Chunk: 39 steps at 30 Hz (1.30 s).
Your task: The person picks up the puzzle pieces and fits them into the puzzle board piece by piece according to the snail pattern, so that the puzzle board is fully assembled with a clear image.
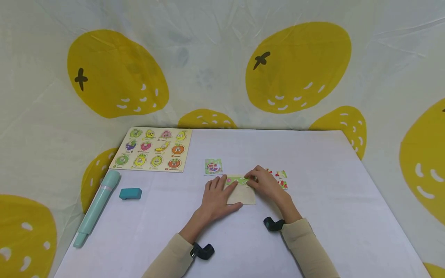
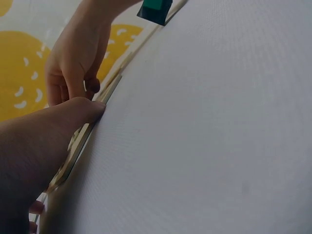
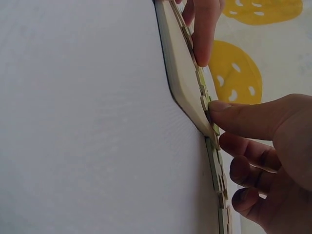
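Note:
A small square wooden puzzle board (image 1: 241,196) lies on the white table, its lower part bare wood. Green jigsaw pieces (image 1: 230,180) line its top edge. Spread over the board's left side, my left hand (image 1: 216,199) rests with fingers fairly straight, the index fingertip touching the row of pieces. At the top right corner my right hand (image 1: 265,184) pinches a green puzzle piece (image 3: 215,126) between thumb and fingers; in the right wrist view it sits at the board's edge. How far that piece is seated cannot be told. Several loose red-and-green pieces (image 1: 282,184) lie beyond the right hand, partly hidden.
A square picture card (image 1: 213,166) lies just behind the left hand. At the back left is a wooden fruit puzzle board (image 1: 163,154). A teal block (image 1: 130,194) and a long mint-green tube (image 1: 95,210) lie on the left. A fruit-patterned cloth (image 1: 208,69) hangs behind.

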{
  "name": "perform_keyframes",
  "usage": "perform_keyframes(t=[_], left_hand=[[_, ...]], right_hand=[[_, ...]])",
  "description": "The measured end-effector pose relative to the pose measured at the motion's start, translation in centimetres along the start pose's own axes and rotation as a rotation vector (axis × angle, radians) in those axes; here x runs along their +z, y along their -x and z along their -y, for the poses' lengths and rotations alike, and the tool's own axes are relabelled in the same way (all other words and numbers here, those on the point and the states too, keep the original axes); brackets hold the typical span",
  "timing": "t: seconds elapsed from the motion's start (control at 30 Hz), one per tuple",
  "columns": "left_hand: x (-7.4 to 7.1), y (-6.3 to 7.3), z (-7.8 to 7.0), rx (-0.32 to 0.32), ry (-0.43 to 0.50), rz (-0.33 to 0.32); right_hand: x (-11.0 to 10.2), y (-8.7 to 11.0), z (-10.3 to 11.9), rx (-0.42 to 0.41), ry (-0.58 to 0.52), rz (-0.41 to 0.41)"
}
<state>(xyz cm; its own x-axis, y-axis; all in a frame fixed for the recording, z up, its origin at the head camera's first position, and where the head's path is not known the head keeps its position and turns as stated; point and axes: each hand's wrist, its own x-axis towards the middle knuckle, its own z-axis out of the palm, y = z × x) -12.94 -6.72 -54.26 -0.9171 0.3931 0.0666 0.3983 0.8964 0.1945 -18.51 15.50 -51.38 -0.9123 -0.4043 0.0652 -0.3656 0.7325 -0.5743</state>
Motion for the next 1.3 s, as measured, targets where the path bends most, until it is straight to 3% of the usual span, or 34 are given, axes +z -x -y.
perform_keyframes(t=[0.7, 1.07, 1.3], left_hand=[[-0.6, -0.1, 0.4, 0.014, 0.026, 0.038], [-2.5, 0.1, 1.8, 0.027, 0.171, 0.114], [-3.0, 0.1, 1.7, 0.01, 0.24, 0.115]], right_hand=[[0.3, -0.1, 0.0, 0.003, 0.018, 0.009], [0.2, -0.1, 0.1, 0.021, 0.015, 0.021], [0.0, 0.0, 0.3, 0.033, -0.011, 0.021]])
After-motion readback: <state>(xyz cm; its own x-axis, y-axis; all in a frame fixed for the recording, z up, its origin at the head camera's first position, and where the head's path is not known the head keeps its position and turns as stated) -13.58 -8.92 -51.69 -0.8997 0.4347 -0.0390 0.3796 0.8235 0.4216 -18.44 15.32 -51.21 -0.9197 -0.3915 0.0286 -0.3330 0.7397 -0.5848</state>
